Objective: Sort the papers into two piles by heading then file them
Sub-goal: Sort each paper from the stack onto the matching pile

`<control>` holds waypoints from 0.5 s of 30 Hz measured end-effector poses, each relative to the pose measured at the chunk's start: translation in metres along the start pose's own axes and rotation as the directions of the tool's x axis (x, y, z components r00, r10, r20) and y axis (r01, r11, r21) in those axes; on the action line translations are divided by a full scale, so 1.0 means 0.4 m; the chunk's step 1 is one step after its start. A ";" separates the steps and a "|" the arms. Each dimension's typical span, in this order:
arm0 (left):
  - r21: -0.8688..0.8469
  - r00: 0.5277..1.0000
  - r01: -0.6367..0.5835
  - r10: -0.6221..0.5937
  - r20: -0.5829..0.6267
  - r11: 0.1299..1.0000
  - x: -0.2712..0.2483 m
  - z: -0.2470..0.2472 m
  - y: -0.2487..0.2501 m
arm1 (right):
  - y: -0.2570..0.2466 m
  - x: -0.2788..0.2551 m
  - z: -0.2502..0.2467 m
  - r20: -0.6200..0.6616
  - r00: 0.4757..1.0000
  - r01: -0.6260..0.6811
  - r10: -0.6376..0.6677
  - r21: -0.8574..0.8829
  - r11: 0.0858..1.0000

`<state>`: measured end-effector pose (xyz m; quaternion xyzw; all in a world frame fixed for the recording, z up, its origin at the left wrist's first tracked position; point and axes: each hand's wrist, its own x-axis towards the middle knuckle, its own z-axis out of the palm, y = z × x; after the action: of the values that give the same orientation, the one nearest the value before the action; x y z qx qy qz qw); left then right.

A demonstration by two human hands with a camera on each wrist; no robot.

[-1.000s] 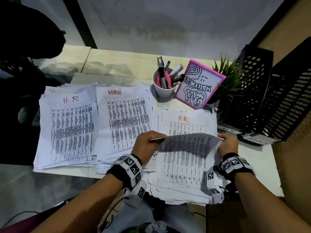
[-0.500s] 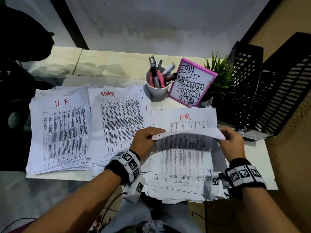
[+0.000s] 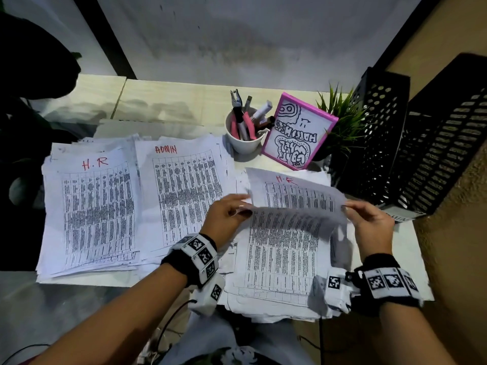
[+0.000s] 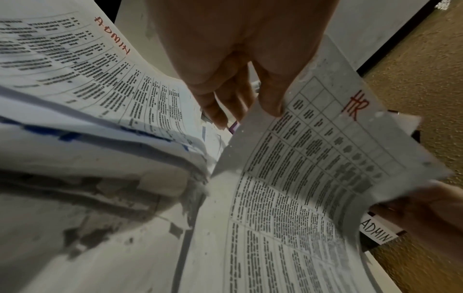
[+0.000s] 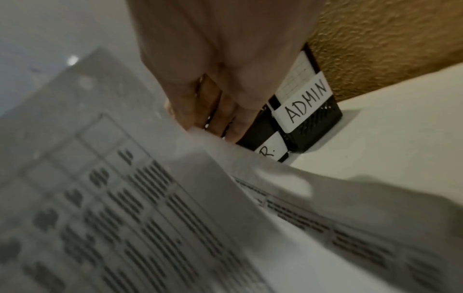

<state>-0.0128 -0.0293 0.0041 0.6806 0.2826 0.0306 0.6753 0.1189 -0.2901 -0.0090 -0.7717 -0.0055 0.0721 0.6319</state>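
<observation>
Three lots of printed sheets lie on the table: an H.R pile [image 3: 92, 214] at left, an ADMIN pile [image 3: 184, 193] in the middle, and a mixed stack [image 3: 284, 262] in front of me. My left hand [image 3: 243, 209] pinches the left edge of a sheet headed H.R [image 3: 290, 193], and my right hand [image 3: 347, 208] pinches its right edge. The far end of the sheet is raised off the stack. The left wrist view shows my left hand [image 4: 245, 107] on that sheet [image 4: 325, 148], red HR facing me. In the right wrist view my right hand [image 5: 213, 123] grips the blurred sheet [image 5: 125, 198].
Two black perforated file holders [image 3: 379, 143] [image 3: 442, 143] stand at the right by the wall, one labelled ADMIN [image 5: 305, 101]. Behind the stack are a white cup of pens [image 3: 243, 133], a pink-framed drawing [image 3: 297, 133] and a small green plant [image 3: 342, 119].
Both hands have raised the sheet's far end higher off the stack, and its top part with the red heading now stands above my fingers. The piles have not moved.
</observation>
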 end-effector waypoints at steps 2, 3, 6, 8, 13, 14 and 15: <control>0.066 1.000 -0.009 0.008 0.014 0.998 0.014 -0.002 -0.006 | -0.012 -0.020 -0.007 0.046 0.998 -0.043 0.036 0.146 0.988; 0.050 0.999 0.015 -0.016 0.029 0.999 0.018 -0.002 -0.008 | -0.009 -0.028 -0.009 0.078 0.994 -0.090 0.076 0.186 0.978; -0.143 0.993 0.110 -0.104 0.048 0.984 0.016 0.006 0.000 | 0.007 -0.044 -0.012 0.190 0.963 -0.223 0.190 0.171 0.960; -0.144 0.992 0.122 -0.117 0.045 0.982 0.009 0.012 0.008 | 0.007 -0.045 -0.015 0.216 0.945 -0.285 0.246 0.169 0.944; -0.120 0.996 0.085 -0.084 0.014 0.989 -0.007 0.018 0.011 | 0.024 -0.014 -0.010 0.005 0.947 -0.321 0.321 0.033 0.946; -0.135 0.997 0.081 -0.080 0.009 0.988 -0.013 0.020 0.022 | 0.029 -0.003 -0.004 -0.057 0.953 -0.301 0.298 -0.060 0.952; -0.151 0.998 0.067 -0.067 0.003 0.986 -0.016 0.019 0.035 | 0.024 0.003 0.007 -0.088 0.954 -0.294 0.285 -0.121 0.948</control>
<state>-0.0101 -0.0380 0.0187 0.6176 0.3027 0.0299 0.7253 0.1192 -0.2892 -0.0188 -0.8063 0.1250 0.1370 0.5616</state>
